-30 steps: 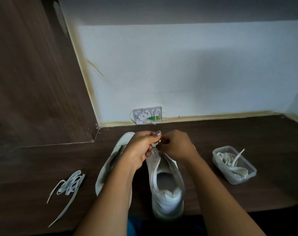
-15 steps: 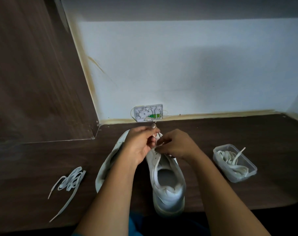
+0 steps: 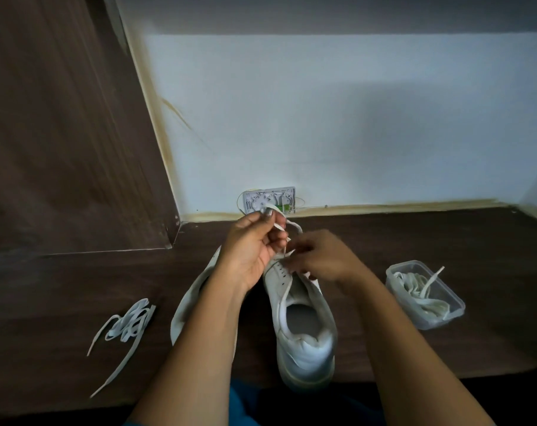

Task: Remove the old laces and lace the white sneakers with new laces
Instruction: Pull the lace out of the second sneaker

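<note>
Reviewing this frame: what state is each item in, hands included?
Left hand: raised, pinches the white lace.
Right hand: curled at the front eyelets; grip blurred.
White lace: runs from the fingers to the front eyelets.
Upright white sneaker: standing, mostly unlaced.
Second white sneaker: on its side, partly hidden.
Loose white laces: bundled on the dark wooden table.
Clear plastic container: lidless, holding laces.

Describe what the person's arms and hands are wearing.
The left forearm and right forearm are bare, with no sleeves in view. The left hand and right hand show no visible gloves, watch or rings. Some teal clothing shows between the arms.
</note>
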{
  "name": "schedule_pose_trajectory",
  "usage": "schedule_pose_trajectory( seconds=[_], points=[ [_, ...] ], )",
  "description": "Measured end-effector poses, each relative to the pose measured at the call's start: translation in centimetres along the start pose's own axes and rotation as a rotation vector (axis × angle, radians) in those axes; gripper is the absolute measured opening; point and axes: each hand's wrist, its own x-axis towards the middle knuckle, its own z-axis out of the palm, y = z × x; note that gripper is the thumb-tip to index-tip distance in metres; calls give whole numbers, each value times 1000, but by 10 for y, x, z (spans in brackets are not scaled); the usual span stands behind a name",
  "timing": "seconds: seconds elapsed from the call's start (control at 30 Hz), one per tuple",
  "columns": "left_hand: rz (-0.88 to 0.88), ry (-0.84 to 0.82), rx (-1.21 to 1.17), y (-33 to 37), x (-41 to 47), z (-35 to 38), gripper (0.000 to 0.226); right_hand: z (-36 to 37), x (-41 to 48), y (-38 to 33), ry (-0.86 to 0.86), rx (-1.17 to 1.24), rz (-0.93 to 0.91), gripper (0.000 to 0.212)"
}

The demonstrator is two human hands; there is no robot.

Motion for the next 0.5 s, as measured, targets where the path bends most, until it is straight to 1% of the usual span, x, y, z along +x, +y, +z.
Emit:
schedule_pose_trajectory(
  seconds=[0.03, 0.07, 0.1, 0.13, 0.17, 0.2, 0.23, 0.27, 0.3, 0.33, 0.37, 0.4, 0.43, 0.47, 0.5],
  points=[
    [14, -20, -21, 0, -1, 1, 22, 4, 0, 2, -27, -151, -44, 8],
    [28, -28, -17, -1, -1, 1, 22, 7, 2, 3, 1, -245, -94, 14],
    [37, -17, -26, -1, -3, 2, 21, 9, 3, 3, 67, -243, -131, 17],
    [35, 14, -41, -2, -2, 1, 21, 10, 3, 1, 151, -145, -145, 16],
    [17, 44, -39, -2, 0, -1, 21, 9, 2, -3, 239, 36, -144, 16],
    [-7, 50, 33, -2, 2, -5, 22, 7, 1, -7, 325, 248, -134, 17],
    [-39, 13, 185, -3, 2, -9, 23, 4, 2, -10, 391, 455, -125, 22],
    [-78, -56, 398, -8, 2, -12, 23, 1, 1, -13, 436, 614, -129, 27],
    [-106, -132, 627, -13, 1, -13, 22, -1, 2, -16, 476, 719, -132, 29],
    [-106, -189, 838, -18, -1, -13, 19, -2, 2, -18, 515, 797, -128, 28],
    [-70, -198, 1003, -22, -1, -11, 13, -3, 3, -19, 556, 861, -112, 27],
    [-16, -171, 1091, -24, -1, -9, 7, -5, 4, -18, 608, 925, -85, 26],
    [21, -130, 1115, -25, 1, -8, 6, -7, 6, -14, 660, 969, -46, 23],
    [36, -82, 1096, -26, 3, -9, 11, -8, 7, -10, 695, 974, -4, 17],
    [34, -27, 1038, -26, 6, -11, 16, -11, 8, -5, 710, 893, 42, 9]
  ],
)
